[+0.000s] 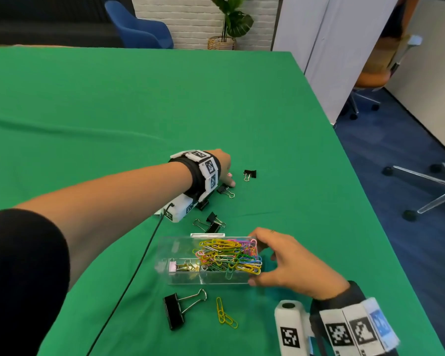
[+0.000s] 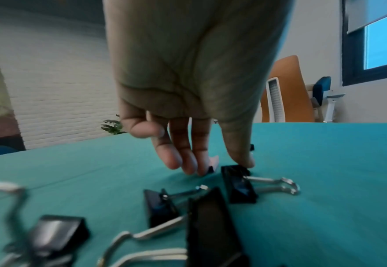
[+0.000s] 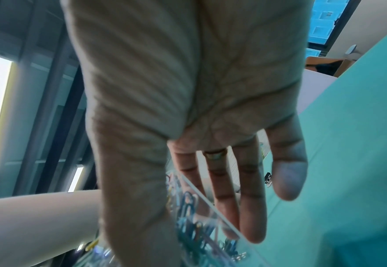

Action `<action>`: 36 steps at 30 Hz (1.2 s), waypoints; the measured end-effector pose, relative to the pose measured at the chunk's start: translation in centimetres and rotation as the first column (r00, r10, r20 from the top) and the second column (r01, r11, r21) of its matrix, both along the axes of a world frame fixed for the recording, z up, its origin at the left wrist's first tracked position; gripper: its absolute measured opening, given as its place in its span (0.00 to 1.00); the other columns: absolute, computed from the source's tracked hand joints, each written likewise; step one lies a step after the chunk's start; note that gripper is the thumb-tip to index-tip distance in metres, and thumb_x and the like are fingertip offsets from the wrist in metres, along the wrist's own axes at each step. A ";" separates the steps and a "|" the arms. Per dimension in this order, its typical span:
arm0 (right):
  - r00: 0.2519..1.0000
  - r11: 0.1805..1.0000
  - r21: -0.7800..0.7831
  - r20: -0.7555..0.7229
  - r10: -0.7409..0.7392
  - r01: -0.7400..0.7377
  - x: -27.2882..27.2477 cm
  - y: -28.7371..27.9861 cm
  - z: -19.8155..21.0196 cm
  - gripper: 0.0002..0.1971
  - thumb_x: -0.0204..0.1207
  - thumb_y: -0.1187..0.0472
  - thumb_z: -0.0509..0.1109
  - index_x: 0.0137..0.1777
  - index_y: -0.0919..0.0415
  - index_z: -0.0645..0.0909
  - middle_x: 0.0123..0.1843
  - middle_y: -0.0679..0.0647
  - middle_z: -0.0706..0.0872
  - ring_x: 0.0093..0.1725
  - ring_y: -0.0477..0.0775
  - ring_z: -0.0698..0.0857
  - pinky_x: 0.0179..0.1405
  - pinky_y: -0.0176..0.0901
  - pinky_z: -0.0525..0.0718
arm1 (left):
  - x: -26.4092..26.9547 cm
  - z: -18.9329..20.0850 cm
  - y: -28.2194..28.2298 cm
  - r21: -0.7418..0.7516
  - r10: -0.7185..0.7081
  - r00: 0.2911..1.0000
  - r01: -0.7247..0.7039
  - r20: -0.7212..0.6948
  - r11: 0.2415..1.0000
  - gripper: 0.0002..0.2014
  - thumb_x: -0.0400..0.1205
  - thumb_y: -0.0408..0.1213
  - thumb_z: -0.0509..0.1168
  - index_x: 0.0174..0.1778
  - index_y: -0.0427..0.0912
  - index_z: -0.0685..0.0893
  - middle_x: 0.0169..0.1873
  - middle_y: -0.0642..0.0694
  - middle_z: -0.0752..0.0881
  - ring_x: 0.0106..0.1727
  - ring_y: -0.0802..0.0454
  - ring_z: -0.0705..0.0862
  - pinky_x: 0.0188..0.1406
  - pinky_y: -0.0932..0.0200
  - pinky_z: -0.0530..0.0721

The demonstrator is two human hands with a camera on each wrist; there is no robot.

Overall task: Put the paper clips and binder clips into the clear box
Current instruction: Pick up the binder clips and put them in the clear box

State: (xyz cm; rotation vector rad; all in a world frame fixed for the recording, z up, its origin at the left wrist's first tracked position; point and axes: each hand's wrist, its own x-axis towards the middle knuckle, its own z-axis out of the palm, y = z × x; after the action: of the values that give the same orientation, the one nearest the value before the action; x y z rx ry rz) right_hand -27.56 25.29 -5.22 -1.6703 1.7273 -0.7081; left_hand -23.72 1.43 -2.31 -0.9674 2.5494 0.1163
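Observation:
The clear box (image 1: pixel 180 246) lies on the green cloth, holding a heap of coloured paper clips (image 1: pixel 229 255) and a pink binder clip (image 1: pixel 172 267). My right hand (image 1: pixel 257 258) grips its right end, thumb on the near wall and fingers over the far one; the right wrist view shows the hand (image 3: pixel 194 231) astride the box rim (image 3: pixel 199 194). Farther out, my left hand (image 1: pixel 229 178) points down at the cloth. Its fingertips (image 2: pixel 199 169) touch a small pink clip (image 2: pixel 214 161), and the thumb sits against a black binder clip (image 2: pixel 239 184). Another black clip (image 1: pixel 249 173) lies to the right.
Several black binder clips (image 1: pixel 212 222) lie between my left wrist and the box. A large black binder clip (image 1: pixel 174 312) and yellow paper clips (image 1: pixel 225 314) lie in front of the box. The table's right edge (image 1: pixel 344 155) drops to a blue floor with chairs.

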 end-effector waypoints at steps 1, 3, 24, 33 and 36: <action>1.000 1.000 -0.002 0.003 0.004 -0.004 0.0 0.0 0.0 0.21 0.60 0.60 0.81 0.51 0.57 0.77 0.48 0.46 0.82 0.48 0.32 0.75 0.40 0.18 0.69 | -0.4 -0.1 0.3 -0.012 0.006 1.000 -0.006 0.006 1.000 0.24 0.76 0.58 0.65 0.35 0.36 0.77 0.29 0.47 0.77 0.33 0.49 0.77 0.32 0.60 0.77; 1.000 1.000 -0.009 0.007 0.010 -0.010 0.0 0.0 0.0 0.20 0.61 0.60 0.80 0.51 0.57 0.77 0.48 0.46 0.81 0.49 0.35 0.75 0.40 0.18 0.69 | -0.9 -0.1 0.6 -0.025 0.010 1.000 -0.010 0.000 1.000 0.24 0.75 0.54 0.68 0.26 0.37 0.72 0.24 0.47 0.74 0.27 0.50 0.75 0.24 0.62 0.74; 0.992 0.999 -0.041 0.128 0.013 -0.008 -0.1 0.0 -0.6 0.20 0.61 0.62 0.80 0.49 0.50 0.75 0.49 0.48 0.81 0.51 0.41 0.76 0.42 0.18 0.69 | 1.8 0.0 -0.7 0.204 0.161 0.985 -0.146 -0.061 0.968 0.08 0.78 0.32 0.67 0.52 0.37 0.85 0.45 0.44 0.85 0.46 0.50 0.82 0.62 0.52 0.83; 0.983 0.999 -0.042 0.182 0.016 -0.008 -0.4 -0.2 -1.2 0.20 0.58 0.59 0.80 0.47 0.49 0.75 0.47 0.45 0.80 0.50 0.40 0.76 0.41 0.16 0.69 | 1.5 0.3 0.5 0.187 -0.087 0.995 0.078 0.042 0.979 0.18 0.70 0.28 0.74 0.56 0.36 0.81 0.43 0.46 0.80 0.42 0.50 0.78 0.32 0.71 0.75; 0.983 0.998 -0.057 0.184 0.023 -0.012 -0.3 -0.2 -1.3 0.20 0.56 0.56 0.78 0.46 0.47 0.75 0.45 0.42 0.79 0.49 0.39 0.76 0.41 0.16 0.69 | 1.5 0.0 0.3 0.182 -0.118 0.992 0.108 0.046 0.977 0.14 0.72 0.29 0.73 0.53 0.34 0.81 0.42 0.44 0.81 0.32 0.55 0.77 0.18 0.79 0.72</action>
State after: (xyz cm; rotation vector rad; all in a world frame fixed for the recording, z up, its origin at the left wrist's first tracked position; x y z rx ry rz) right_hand -27.88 25.10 -6.53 -1.6008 1.5743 -0.8816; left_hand -22.26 1.73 -2.31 -0.7454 2.4855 0.2758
